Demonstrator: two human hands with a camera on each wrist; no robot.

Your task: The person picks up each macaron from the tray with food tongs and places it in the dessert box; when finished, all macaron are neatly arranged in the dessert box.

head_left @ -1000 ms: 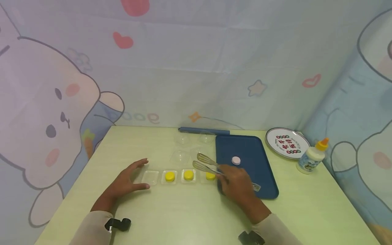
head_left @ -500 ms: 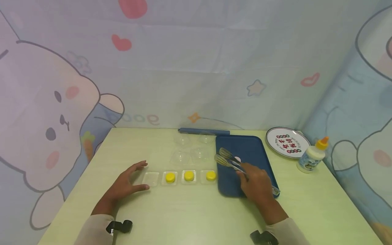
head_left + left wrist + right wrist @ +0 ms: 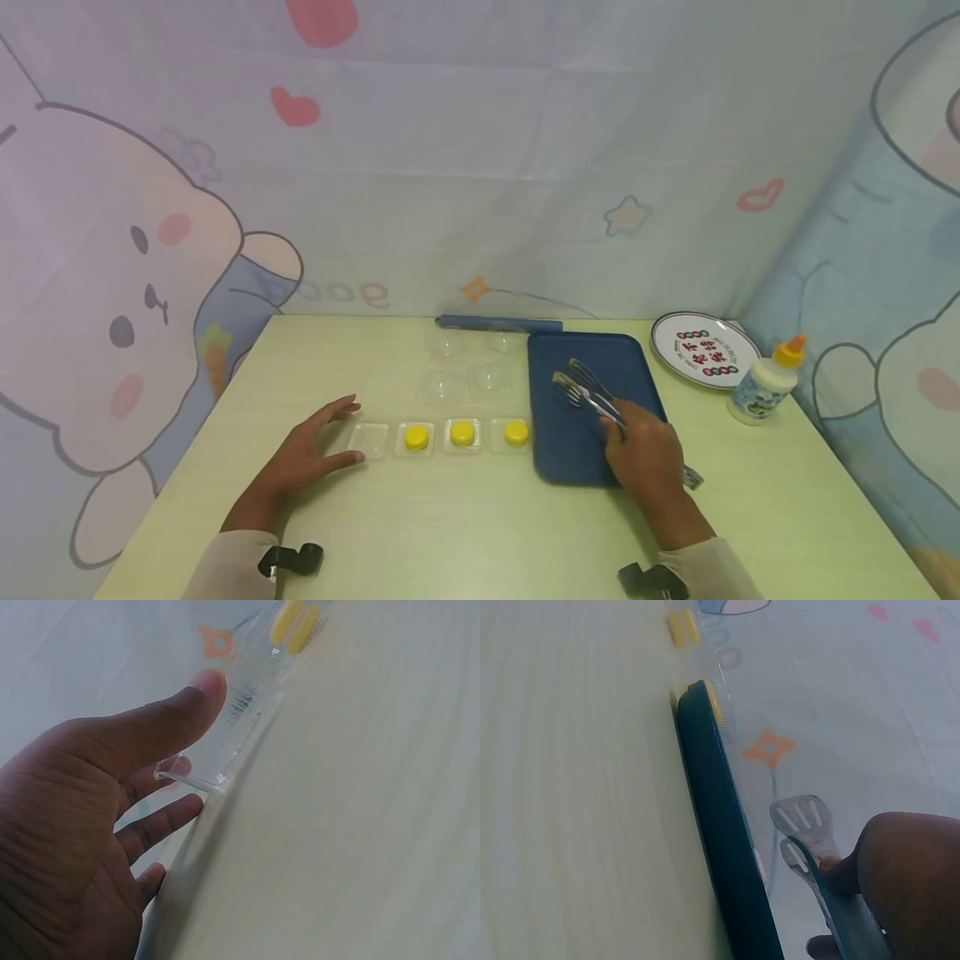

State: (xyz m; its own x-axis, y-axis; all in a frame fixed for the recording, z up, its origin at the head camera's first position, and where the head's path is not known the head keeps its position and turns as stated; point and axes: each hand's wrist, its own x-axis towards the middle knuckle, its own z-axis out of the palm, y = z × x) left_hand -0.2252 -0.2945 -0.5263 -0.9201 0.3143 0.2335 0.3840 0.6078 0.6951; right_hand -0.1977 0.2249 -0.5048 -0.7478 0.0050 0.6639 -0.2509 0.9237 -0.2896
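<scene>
Fingers of the right hand (image 3: pixel 643 450) grip metal tongs (image 3: pixel 603 408), tips apart over the blue tray (image 3: pixel 558 458), where a pink sliver (image 3: pixel 760 866) shows past the rim, possibly a small disc! Left hand (image 3: pixel 303 454): thumb and fingers spread near the end clear container (image 3: pixel 369 440), yellow discs (image 3: pixel 462 432) in the next three.

Tongs (image 3: pixel 600 406) over tray (image 3: pixel 566 454); 4 containers (image 3: pixel 370 441) left, plate (image 3: pixel 705 351) right.

From the head, the left hand (image 3: pixel 302 452), at eight o'clock, holds thumb (image 3: pixel 347 458) and fingers (image 3: pixel 337 407) apart, left forearm (image 3: pixel 253 507) pointing to one; the right hand (image 3: pixel 645 446), at four, curls in a grip, right forearm (image 3: pixel 681 521) pointing to eleven.
</scene>
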